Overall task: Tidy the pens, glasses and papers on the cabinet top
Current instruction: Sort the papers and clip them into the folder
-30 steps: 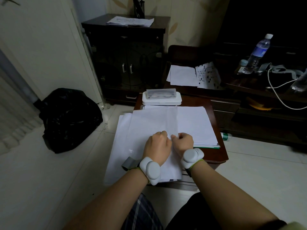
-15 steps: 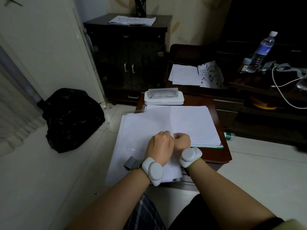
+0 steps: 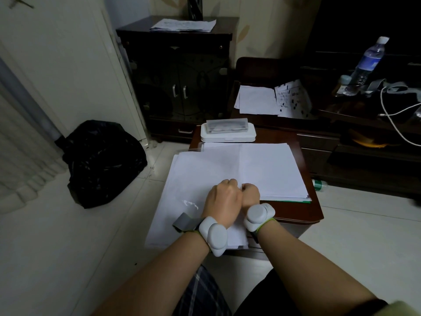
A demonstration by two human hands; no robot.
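Note:
A stack of white papers lies on the small brown cabinet top. A large sheet spreads from the stack and overhangs the left edge. My left hand and my right hand sit knuckle to knuckle on this sheet near its front middle. Both have curled fingers that seem to pinch the paper. At the far end of the cabinet top stands a white flat box with a clear glasses case on it. No pens can be made out.
A black bag lies on the floor at left. Behind stands a dark cabinet with papers on top. More sheets lie on a low stand at right, near a water bottle and a white cable.
The sheet that stood folded up between my hands a second ago now lies flat, opened out to the left. My hands stay close together on it.

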